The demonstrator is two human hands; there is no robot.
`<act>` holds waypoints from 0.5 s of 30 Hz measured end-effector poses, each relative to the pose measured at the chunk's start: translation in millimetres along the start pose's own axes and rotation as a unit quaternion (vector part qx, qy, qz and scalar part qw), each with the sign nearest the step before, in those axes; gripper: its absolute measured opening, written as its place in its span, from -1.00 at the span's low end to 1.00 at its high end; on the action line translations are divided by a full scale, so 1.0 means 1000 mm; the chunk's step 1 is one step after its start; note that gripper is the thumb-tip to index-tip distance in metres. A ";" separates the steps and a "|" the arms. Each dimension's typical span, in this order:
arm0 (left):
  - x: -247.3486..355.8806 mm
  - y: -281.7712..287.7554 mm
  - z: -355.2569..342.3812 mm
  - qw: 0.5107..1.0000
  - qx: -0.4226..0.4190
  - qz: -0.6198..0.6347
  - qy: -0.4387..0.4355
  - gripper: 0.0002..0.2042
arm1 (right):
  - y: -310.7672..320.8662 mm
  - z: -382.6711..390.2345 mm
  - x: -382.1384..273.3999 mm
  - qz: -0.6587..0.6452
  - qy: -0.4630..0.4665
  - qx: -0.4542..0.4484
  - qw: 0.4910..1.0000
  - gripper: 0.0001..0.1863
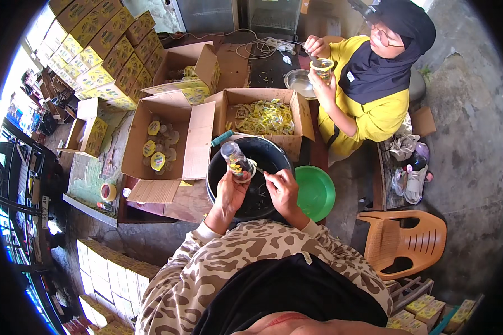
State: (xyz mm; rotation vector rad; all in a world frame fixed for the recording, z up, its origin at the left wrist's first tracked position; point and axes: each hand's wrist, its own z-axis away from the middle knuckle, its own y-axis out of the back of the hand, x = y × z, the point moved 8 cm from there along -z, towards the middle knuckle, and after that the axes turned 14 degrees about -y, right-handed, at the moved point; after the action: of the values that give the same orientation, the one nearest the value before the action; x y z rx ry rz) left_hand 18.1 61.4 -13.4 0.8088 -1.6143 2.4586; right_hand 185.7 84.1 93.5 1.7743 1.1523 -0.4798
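My left hand (232, 192) is closed round a clear plastic cup (230, 151), which is tilted over a black bucket (211, 181). Yellow and red bits show on or in the cup, near my fingers. Just right of the cup, my right hand (284, 190) is closed in a pinch. Something thin and pale runs from its fingertips to the cup's edge; its kind is too small to make out. A few small scraps lie in the bucket.
An open carton (193, 139) of lidded cups stands left of the bucket; another carton (303, 111) behind it holds yellow strips. A green basin (318, 192) sits at right. Across from me, a co-worker in yellow holds a cup (322, 67). An orange chair (405, 240) stands right.
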 end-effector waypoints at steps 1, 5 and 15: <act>0.001 -0.003 0.002 1.000 0.004 0.002 -0.002 -0.68 | -0.001 0.001 0.001 0.002 -0.006 -0.008 1.000 -0.73; -0.003 -0.001 0.004 1.000 0.009 0.011 0.003 -0.69 | -0.004 0.001 -0.001 0.021 0.005 -0.017 1.000 -0.73; -0.003 0.003 0.002 0.999 0.031 0.022 0.002 -0.79 | -0.001 -0.002 -0.008 -0.001 -0.014 -0.020 1.000 -0.83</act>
State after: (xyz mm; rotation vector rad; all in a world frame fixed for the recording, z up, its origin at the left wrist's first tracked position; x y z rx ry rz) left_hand 20.3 59.0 -16.4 0.7825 -1.5787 2.5513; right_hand 180.7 82.3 99.8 1.7277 1.1376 -0.4777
